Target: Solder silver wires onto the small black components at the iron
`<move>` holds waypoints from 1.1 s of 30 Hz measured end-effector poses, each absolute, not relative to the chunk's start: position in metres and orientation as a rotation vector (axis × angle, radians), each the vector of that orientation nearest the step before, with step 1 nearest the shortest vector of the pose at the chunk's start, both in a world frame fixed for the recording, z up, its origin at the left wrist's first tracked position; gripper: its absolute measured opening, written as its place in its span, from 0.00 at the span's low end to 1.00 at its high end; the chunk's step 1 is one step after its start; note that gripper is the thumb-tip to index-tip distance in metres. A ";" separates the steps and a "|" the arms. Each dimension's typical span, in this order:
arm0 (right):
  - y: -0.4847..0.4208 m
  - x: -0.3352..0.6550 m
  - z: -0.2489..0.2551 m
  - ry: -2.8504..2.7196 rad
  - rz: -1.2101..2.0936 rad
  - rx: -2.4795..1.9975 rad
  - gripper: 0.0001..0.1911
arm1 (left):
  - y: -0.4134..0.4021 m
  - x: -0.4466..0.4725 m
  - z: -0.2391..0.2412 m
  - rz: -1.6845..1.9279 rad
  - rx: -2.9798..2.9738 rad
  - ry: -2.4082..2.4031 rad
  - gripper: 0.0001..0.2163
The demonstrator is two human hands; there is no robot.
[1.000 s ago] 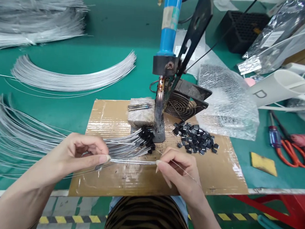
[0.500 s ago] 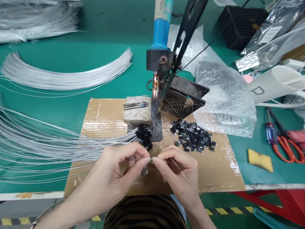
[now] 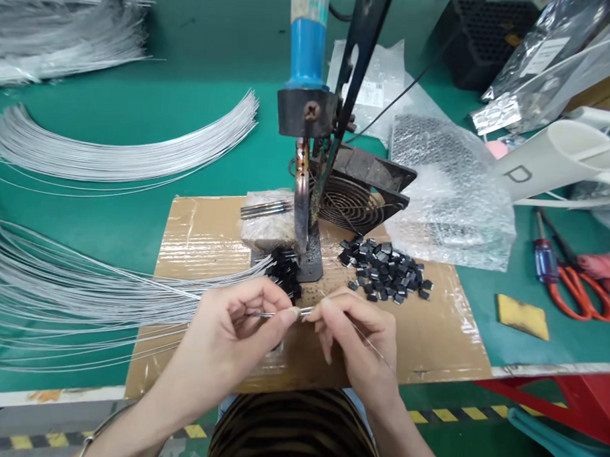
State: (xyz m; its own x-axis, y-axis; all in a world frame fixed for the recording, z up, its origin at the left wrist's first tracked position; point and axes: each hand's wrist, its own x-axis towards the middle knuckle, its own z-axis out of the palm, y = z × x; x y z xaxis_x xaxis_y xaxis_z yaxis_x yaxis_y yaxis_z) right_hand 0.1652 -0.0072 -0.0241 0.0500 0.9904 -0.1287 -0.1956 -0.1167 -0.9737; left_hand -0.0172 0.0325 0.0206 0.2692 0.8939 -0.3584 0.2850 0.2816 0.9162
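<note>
My left hand (image 3: 241, 336) is closed, thumb and forefinger pinching a thin grey wire (image 3: 305, 312) whose end sticks out toward the right. My right hand (image 3: 364, 340) is closed too; its fingertips meet the wire's end, and a fine strand like solder wire (image 3: 373, 346) runs through its fingers. Just beyond the hands lies a bundle of grey wires (image 3: 183, 284) with black connectors (image 3: 283, 271) on their ends. To the right is a pile of small black connectors (image 3: 386, 268). An upright soldering iron (image 3: 300, 208) on a stand points down behind the hands.
Cardboard (image 3: 431, 339) covers the work spot. A small fan (image 3: 356, 193) stands behind the iron, near a wrapped block (image 3: 267, 230). Another wire bundle (image 3: 122, 159) lies back left. On the right are a yellow sponge (image 3: 523, 316), orange-handled scissors (image 3: 575, 291), bubble wrap (image 3: 446, 193) and a white mug (image 3: 552, 160).
The hands have drawn slightly apart, and more of the wire's end shows between them. A small dark piece below my left thumb no longer shows. The view has shifted a little.
</note>
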 end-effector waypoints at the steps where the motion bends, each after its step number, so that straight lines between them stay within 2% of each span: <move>1: -0.008 0.166 -0.025 -0.937 1.323 -1.172 0.20 | 0.032 -0.017 0.020 0.613 1.246 1.287 0.09; 4: -0.010 0.167 -0.029 -0.844 1.294 -1.124 0.28 | 0.032 -0.017 0.021 0.624 1.203 1.322 0.08; 7: -0.011 0.167 -0.031 -0.818 1.287 -1.135 0.30 | 0.032 -0.014 0.023 0.616 1.172 1.355 0.07; 19: -0.007 0.158 -0.019 -0.946 1.257 -1.217 0.11 | 0.029 -0.011 0.026 0.689 1.175 1.415 0.08; 26: -0.011 0.150 -0.024 -0.693 1.509 -1.066 0.08 | 0.027 -0.010 0.027 0.721 1.264 1.430 0.08; 33: -0.013 0.148 -0.027 -0.568 1.588 -1.016 0.05 | 0.018 -0.008 0.027 0.713 1.434 1.467 0.08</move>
